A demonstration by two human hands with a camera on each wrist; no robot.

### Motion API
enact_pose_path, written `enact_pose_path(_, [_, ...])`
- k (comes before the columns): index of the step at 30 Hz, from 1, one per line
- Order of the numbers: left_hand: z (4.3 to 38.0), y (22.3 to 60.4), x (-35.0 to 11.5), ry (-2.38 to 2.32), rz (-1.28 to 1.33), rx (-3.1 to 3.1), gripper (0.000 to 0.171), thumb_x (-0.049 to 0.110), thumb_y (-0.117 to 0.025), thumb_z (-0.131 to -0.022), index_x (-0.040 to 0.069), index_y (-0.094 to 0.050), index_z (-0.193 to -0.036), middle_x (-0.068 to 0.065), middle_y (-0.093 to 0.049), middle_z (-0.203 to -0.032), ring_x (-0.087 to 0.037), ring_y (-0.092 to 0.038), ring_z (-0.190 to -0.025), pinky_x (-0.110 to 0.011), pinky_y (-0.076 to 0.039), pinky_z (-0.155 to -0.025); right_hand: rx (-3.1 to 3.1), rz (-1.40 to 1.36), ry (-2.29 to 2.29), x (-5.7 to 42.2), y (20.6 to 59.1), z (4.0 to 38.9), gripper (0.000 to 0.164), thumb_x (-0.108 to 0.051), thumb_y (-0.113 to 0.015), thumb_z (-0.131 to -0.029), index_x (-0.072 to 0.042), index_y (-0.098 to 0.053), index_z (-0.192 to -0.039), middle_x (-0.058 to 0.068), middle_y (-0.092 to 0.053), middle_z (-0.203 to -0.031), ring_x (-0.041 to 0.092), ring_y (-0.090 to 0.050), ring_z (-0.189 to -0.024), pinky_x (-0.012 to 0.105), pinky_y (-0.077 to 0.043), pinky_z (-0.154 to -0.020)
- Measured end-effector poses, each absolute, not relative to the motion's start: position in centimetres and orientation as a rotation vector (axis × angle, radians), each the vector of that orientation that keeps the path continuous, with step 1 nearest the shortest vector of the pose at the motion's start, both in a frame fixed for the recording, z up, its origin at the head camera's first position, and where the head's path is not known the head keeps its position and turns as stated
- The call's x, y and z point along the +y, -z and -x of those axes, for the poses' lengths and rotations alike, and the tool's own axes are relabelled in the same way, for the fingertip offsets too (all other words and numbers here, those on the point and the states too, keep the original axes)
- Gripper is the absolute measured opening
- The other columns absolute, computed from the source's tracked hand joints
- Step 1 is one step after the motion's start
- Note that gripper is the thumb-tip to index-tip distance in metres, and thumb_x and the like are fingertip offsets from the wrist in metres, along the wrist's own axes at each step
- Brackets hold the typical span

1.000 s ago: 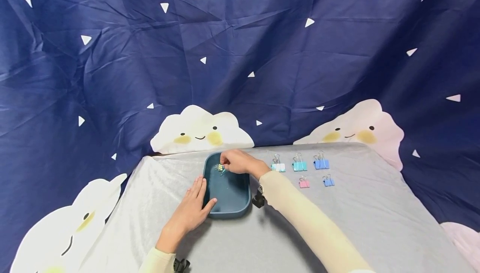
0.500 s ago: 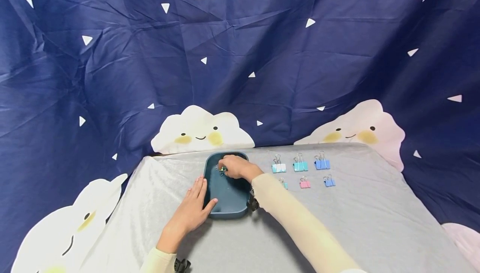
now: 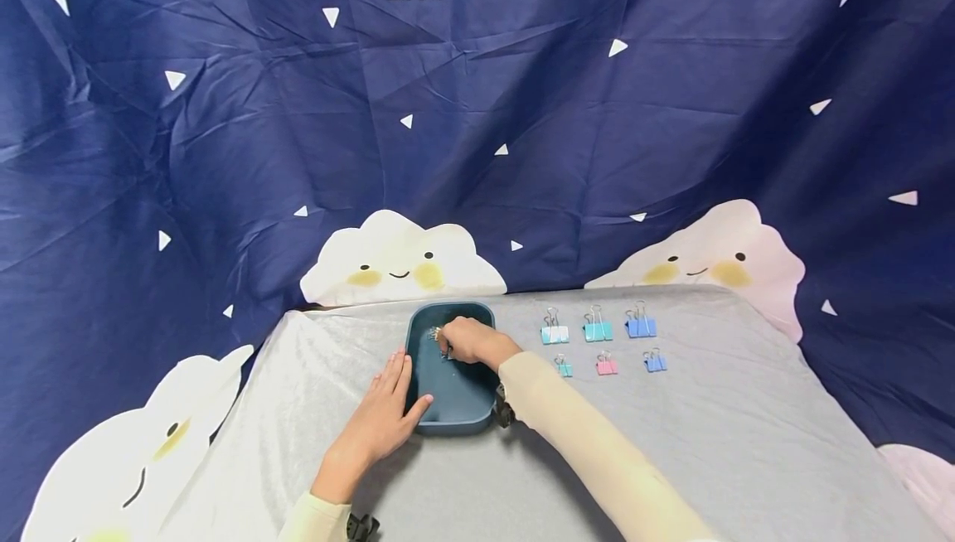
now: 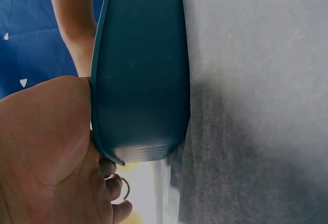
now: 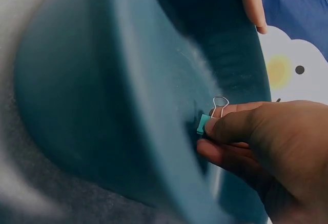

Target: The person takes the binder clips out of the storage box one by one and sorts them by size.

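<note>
A dark teal bin (image 3: 448, 397) stands on the grey cloth. Along its left rim rests my left hand (image 3: 384, 409), fingers straight and thumb over the near edge. The left wrist view shows the palm (image 4: 46, 137) against the bin's outer wall (image 4: 141, 75). My right hand (image 3: 468, 339) reaches down inside the bin. In the right wrist view its thumb and fingers pinch a small teal binder clip (image 5: 203, 123) with a silver wire handle standing up. Just left of these fingers in the head view, a small pale, yellowish bit (image 3: 435, 332) shows, too small to make out.
Right of the bin, binder clips lie in two rows. The back row has a white-and-teal clip (image 3: 555, 334), a teal clip (image 3: 598, 331) and a blue clip (image 3: 641, 327). In front are smaller teal (image 3: 564, 370), pink (image 3: 607, 367) and blue (image 3: 656, 364) clips. A dark blue curtain (image 3: 477, 70) hangs behind.
My right hand has gone a little lower into the bin, and its sleeve has shifted left, uncovering the small teal clip in the front row. My left hand has stayed on the rim.
</note>
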State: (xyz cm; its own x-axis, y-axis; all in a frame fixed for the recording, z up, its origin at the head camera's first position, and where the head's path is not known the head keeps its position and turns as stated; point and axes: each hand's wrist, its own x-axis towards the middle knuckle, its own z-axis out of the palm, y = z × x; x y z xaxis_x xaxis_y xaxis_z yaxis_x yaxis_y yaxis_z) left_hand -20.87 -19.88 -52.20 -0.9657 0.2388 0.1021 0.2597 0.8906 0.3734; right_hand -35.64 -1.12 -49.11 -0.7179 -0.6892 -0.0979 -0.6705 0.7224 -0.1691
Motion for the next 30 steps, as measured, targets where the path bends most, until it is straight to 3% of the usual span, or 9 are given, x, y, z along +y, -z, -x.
enact_pose_path(9, [21.0, 52.7, -20.2, 0.615, 0.423, -2.962, 0.085, 0.050, -0.053, -0.110, -0.007, -0.024, -0.166, -0.025, -0.019, -0.177, -0.045, -0.021, -0.164, -0.067, -0.027, -0.127, 2.790, 1.087, 0.186, -1.0, 49.7, 36.0, 0.016, -0.011, -0.070, -0.102, -0.020, -0.081, -0.111, -0.003, -0.078, -0.112, 0.017, -0.072, -0.106, 0.033, -0.060, -0.096])
enact_pose_path(17, [20.9, 52.2, -20.0, 0.592, 0.398, -3.010, 0.083, 0.048, -0.052, -0.111, -0.006, -0.022, -0.167, -0.023, -0.016, -0.178, -0.042, -0.018, -0.165, -0.064, -0.025, -0.130, 2.827, 1.214, 0.287, -0.5, 49.0, 35.6, 0.007, -0.015, -0.074, -0.100, -0.020, -0.077, -0.100, -0.004, -0.073, -0.099, 0.012, -0.066, -0.088, 0.030, -0.058, -0.083])
enact_pose_path(23, [21.0, 52.3, -19.9, 0.594, 0.399, -3.017, 0.083, 0.047, -0.053, -0.111, -0.006, -0.022, -0.167, -0.023, -0.015, -0.178, -0.042, -0.017, -0.165, -0.064, -0.024, -0.130, 2.843, 1.277, 0.348, 0.2, 48.4, 34.6, 0.006, -0.016, -0.074, -0.100, -0.022, -0.076, -0.101, -0.004, -0.063, -0.106, 0.012, -0.063, -0.092, 0.030, -0.056, -0.085])
enact_pose_path(30, [20.9, 52.3, -19.9, 0.601, 0.397, -3.015, 0.084, 0.048, -0.053, -0.111, -0.006, -0.022, -0.167, -0.023, -0.015, -0.178, -0.042, -0.017, -0.165, -0.064, -0.025, -0.130, 2.841, 1.294, 0.450, 1.5, 47.7, 33.4, 0.008, -0.017, -0.074, -0.100, -0.023, -0.076, -0.104, -0.006, -0.065, -0.109, 0.012, -0.067, -0.101, 0.033, -0.058, -0.089])
